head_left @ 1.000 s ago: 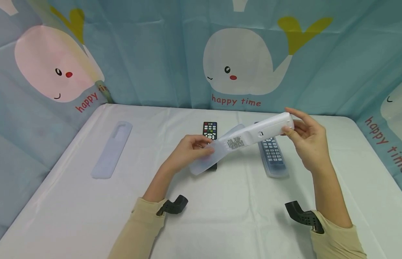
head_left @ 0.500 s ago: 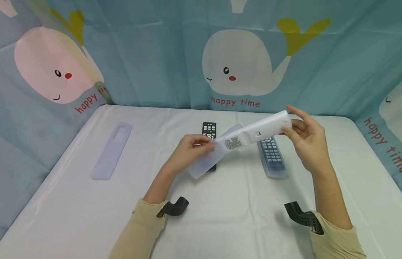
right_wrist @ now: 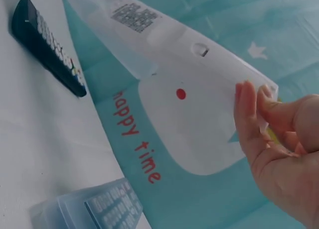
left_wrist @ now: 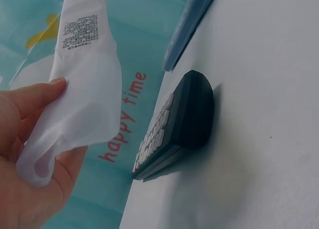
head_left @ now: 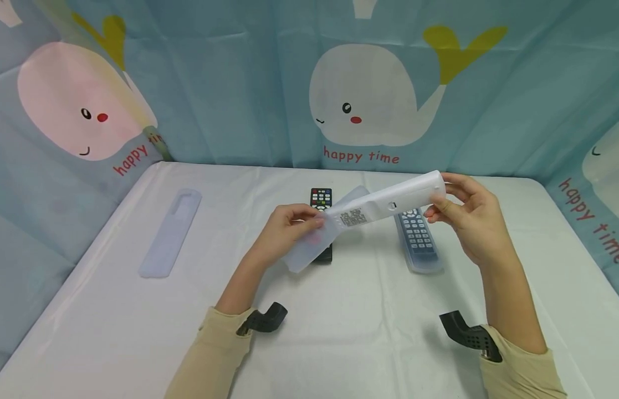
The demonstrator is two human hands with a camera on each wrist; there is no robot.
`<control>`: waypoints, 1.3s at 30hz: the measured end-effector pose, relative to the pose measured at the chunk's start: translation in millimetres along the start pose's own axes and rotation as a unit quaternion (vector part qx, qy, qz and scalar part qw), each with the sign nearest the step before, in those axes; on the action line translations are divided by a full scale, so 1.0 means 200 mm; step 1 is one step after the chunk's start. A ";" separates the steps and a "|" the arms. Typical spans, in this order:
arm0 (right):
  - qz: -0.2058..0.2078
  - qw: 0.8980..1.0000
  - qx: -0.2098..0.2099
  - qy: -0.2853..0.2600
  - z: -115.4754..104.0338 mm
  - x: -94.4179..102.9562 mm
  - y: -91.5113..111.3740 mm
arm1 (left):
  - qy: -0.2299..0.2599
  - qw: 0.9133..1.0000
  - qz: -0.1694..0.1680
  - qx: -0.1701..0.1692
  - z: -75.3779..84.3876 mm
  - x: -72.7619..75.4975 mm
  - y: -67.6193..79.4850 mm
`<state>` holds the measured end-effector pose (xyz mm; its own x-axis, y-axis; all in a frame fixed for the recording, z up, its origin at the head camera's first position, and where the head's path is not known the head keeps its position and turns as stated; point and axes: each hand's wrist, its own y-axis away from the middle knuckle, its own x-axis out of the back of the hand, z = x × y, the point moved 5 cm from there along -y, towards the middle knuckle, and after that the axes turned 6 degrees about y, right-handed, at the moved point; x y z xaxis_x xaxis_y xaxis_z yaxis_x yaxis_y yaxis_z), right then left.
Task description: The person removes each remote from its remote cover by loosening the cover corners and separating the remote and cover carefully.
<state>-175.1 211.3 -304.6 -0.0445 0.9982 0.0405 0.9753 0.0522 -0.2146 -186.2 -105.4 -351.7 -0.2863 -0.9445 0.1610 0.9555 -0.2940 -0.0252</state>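
Note:
A white remote control (head_left: 406, 195) is held tilted above the table, its back with a printed code block turned up. Its lower end sits in the mouth of a translucent silicone sleeve (head_left: 304, 252). My left hand (head_left: 288, 231) pinches the sleeve near that mouth between thumb and fingers. In the left wrist view the sleeve (left_wrist: 92, 117) hangs loose and bent past the thumb. My right hand (head_left: 471, 221) grips the remote's upper end, and in the right wrist view the thumb and fingers (right_wrist: 245, 114) close on that end.
A black remote (head_left: 323, 256) lies under the sleeve, partly hidden. To its right rests a grey-blue remote (head_left: 420, 241) in a clear cover. Another translucent sleeve (head_left: 170, 235) lies at the table's left. A whale-print curtain (head_left: 249, 88) hangs behind the white table (head_left: 339, 338).
The remote, the sleeve and my left hand have shifted slightly left. My right index finger, raised before, now lies against the remote's end.

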 end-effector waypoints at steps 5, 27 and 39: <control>-0.054 0.996 -0.009 -0.064 0.00 -0.02 0.00 | 0.005 1.000 0.000 -0.005 0.00 0.01 0.00; -0.120 0.981 0.038 -0.146 -0.05 -0.06 0.00 | -0.001 1.000 0.011 0.011 -0.01 0.10 0.02; -0.123 0.976 0.059 -0.171 -0.10 -0.07 0.00 | -0.027 0.998 0.053 0.026 -0.05 0.18 0.05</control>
<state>-169.3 196.0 -285.6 -0.3631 0.9057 -0.2188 0.8952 0.2740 -0.3515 -188.2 -143.3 -355.4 -0.1796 -0.9604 0.2130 0.9831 -0.1827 0.0050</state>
